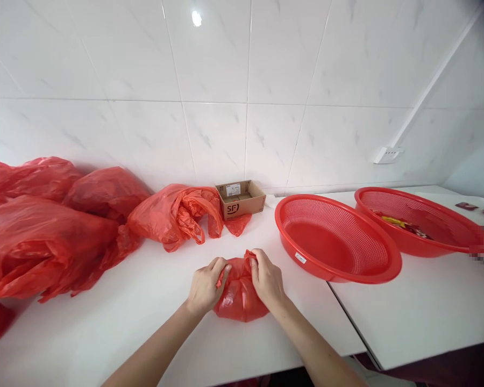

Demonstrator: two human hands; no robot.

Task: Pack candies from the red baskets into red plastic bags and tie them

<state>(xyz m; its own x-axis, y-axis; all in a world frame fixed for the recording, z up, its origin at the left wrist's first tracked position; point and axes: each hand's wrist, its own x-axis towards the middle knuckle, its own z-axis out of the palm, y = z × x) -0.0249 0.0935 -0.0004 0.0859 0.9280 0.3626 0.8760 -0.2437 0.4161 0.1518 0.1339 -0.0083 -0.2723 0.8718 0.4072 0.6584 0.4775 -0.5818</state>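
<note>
In front of me a rounded, filled red plastic bag (242,301) rests on the white table (177,338). My left hand (207,285) is closed on the left side of its gathered top, thumb pressed against the fingers. On the other side my right hand (267,279) grips a twisted piece of the bag's top, which stands up a little between thumb and fingers. The plastic is drawn into folds between both hands. What the bag holds cannot be made out through the film.
Several red plastic bags (173,215) lie along the left and back. A small cardboard box (244,201) stands against the tiled wall. To the right are a red plastic basket (339,242) and a second red basket (423,220) with small colourful packets inside. A seam divides the tables.
</note>
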